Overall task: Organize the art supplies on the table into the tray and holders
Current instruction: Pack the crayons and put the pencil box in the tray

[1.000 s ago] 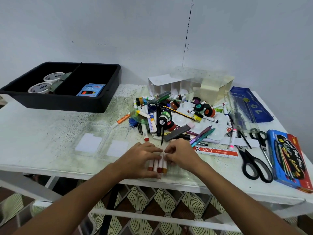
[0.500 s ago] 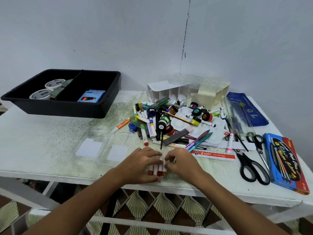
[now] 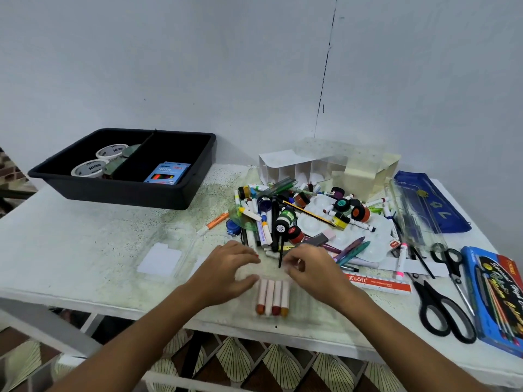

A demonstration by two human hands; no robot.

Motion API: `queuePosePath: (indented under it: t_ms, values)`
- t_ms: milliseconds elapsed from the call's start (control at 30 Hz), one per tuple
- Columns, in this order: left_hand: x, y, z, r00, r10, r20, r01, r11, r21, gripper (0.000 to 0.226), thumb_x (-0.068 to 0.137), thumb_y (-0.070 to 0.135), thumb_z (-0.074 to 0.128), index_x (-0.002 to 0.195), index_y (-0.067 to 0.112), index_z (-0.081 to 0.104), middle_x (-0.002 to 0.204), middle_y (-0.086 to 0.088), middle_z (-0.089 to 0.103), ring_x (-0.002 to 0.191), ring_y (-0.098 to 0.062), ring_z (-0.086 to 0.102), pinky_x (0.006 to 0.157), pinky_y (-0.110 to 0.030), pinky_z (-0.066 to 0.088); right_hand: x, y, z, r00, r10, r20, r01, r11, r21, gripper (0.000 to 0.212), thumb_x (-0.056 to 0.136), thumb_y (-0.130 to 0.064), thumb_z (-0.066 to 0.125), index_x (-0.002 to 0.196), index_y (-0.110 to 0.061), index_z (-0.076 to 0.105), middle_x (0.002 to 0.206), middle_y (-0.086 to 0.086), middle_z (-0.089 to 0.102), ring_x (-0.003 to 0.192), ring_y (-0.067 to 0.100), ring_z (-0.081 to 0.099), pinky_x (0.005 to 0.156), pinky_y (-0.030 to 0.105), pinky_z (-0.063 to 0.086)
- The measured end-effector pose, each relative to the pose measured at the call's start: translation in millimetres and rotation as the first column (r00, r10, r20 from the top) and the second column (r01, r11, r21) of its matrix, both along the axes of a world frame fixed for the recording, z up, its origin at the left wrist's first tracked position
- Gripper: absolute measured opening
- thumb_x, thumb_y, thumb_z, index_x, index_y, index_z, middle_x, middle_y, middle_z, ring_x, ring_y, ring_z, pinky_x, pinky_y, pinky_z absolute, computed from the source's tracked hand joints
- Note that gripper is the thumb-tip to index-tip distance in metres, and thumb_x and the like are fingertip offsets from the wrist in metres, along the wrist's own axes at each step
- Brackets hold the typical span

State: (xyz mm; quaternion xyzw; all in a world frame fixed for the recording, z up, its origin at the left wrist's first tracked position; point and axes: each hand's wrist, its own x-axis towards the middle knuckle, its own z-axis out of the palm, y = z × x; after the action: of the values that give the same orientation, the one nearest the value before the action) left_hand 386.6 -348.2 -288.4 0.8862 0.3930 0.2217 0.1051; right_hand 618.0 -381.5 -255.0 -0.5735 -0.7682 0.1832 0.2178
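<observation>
Art supplies still lie mostly in a pile [image 3: 300,219] at twelve o'clock from the hands, on the bench [image 3: 70,244]. Far off at ten o'clock stands the black tray [image 3: 121,190], holding tape rolls [image 3: 97,162] in its left compartment and a blue box [image 3: 167,172] in its right. Nearer, at nine o'clock, lies a clear plastic case [image 3: 162,261] with a white label. The left hand [image 3: 226,270], fingers loosely curved, touches the left side of four crayons [image 3: 273,297] lined up side by side near the bench edge. A second ago both hands covered the crayons' upper ends; now they have drawn apart (the row shows almost whole), which suggests the aligning is done and the set is ready to go into a holder. The right hand [image 3: 311,268] is loosely curled just above the row, gripping nothing that I can make out. At three o'clock lie a ruler [image 3: 379,282], scissors [image 3: 441,304] and a blue box of pencils [image 3: 498,295].
</observation>
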Motion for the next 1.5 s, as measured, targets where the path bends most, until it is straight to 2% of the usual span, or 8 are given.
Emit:
queuePosePath:
  t_ms: [133, 233, 467, 633, 933, 1133, 1400, 1500]
  values:
    - [-2.6, 30.9, 13.2, 0.993, 0.114, 0.034, -0.116, 0.992, 0.052, 0.034, 0.085, 0.045, 0.056, 0.103, 0.020, 0.073, 0.103, 0.008, 0.068, 0.100, -0.008, 0.056, 0.086, -0.036, 0.049, 0.4, 33.4, 12.5, 0.988, 0.119, 0.103, -0.127, 0.989, 0.080, 0.022, 0.088, -0.017, 0.061, 0.108, -0.017, 0.070, 0.100, -0.004, 0.063, 0.095, 0.013, 0.051, 0.081, 0.028, 0.045]
    - [4.5, 62.3, 23.4, 0.983, 0.182, 0.015, -0.183, 0.980, 0.084, 0.026, 0.082, 0.030, 0.062, 0.102, 0.018, 0.073, 0.095, 0.004, 0.069, 0.091, -0.013, 0.056, 0.078, -0.037, 0.051, -2.4, 67.9, 18.9, 0.947, 0.203, 0.248, -0.232, 0.968, 0.093, 0.031, 0.085, -0.022, 0.064, 0.116, -0.020, 0.066, 0.118, -0.002, 0.063, 0.113, 0.021, 0.047, 0.092, 0.036, 0.038]
    - [27.6, 115.2, 34.3, 0.922, 0.222, -0.318, -0.219, 0.975, 0.046, 0.032, 0.089, 0.022, 0.054, 0.118, 0.023, 0.067, 0.113, 0.001, 0.062, 0.108, -0.022, 0.050, 0.086, -0.042, 0.044, -18.1, 116.1, 22.4, 0.740, 0.352, 0.573, -0.361, 0.927, -0.103, 0.068, 0.083, -0.049, 0.065, 0.140, -0.018, 0.044, 0.144, 0.002, 0.045, 0.140, 0.026, 0.025, 0.107, 0.054, 0.022]
    - [31.4, 122.8, 32.1, 0.892, 0.220, -0.395, -0.223, 0.974, 0.039, 0.028, 0.091, 0.025, 0.055, 0.115, 0.027, 0.069, 0.109, -0.001, 0.058, 0.104, -0.021, 0.048, 0.085, -0.041, 0.045, -19.4, 127.8, 16.4, 0.757, 0.371, 0.538, -0.348, 0.926, -0.148, 0.062, 0.079, -0.053, 0.069, 0.130, -0.020, 0.054, 0.126, 0.003, 0.057, 0.124, 0.025, 0.041, 0.101, 0.051, 0.024]
    - [29.8, 121.8, 34.8, 0.911, 0.203, -0.358, -0.195, 0.979, 0.060, 0.019, 0.088, 0.019, 0.062, 0.102, 0.021, 0.074, 0.097, 0.001, 0.069, 0.093, -0.022, 0.051, 0.074, -0.035, 0.044, -22.6, 125.9, 13.8, 0.835, 0.329, 0.441, -0.303, 0.944, -0.129, 0.057, 0.079, -0.049, 0.070, 0.126, -0.021, 0.056, 0.118, 0.002, 0.058, 0.117, 0.023, 0.043, 0.100, 0.049, 0.024]
    - [26.7, 117.7, 40.6, 0.934, 0.205, -0.294, -0.193, 0.979, 0.069, 0.020, 0.079, 0.005, 0.063, 0.093, 0.012, 0.075, 0.089, -0.004, 0.071, 0.086, -0.028, 0.059, 0.074, -0.038, 0.049, -16.8, 127.3, 9.5, 0.916, 0.284, 0.284, -0.290, 0.957, -0.021, 0.026, 0.088, -0.042, 0.059, 0.098, -0.021, 0.069, 0.095, -0.004, 0.067, 0.096, 0.018, 0.055, 0.101, 0.043, 0.028]
    - [13.6, 108.7, 48.4, 0.937, 0.252, -0.241, -0.252, 0.967, 0.028, 0.019, 0.082, 0.006, 0.061, 0.097, 0.010, 0.072, 0.093, -0.005, 0.069, 0.090, -0.026, 0.059, 0.077, -0.035, 0.047, -16.1, 126.4, -3.9, 0.920, 0.250, 0.301, -0.299, 0.946, 0.128, 0.021, 0.097, -0.025, 0.047, 0.097, -0.021, 0.068, 0.092, -0.002, 0.069, 0.092, 0.019, 0.058, 0.104, 0.043, 0.029]
    - [9.5, 101.3, 52.3, 0.935, 0.278, -0.221, -0.280, 0.960, 0.024, 0.018, 0.084, 0.006, 0.059, 0.098, 0.010, 0.070, 0.094, -0.004, 0.067, 0.090, -0.022, 0.057, 0.075, -0.030, 0.043, -17.5, 124.2, -3.9, 0.940, 0.211, 0.268, -0.243, 0.966, 0.091, 0.032, 0.092, -0.025, 0.053, 0.123, -0.024, 0.061, 0.104, -0.002, 0.067, 0.107, 0.019, 0.053, 0.102, 0.040, 0.028]
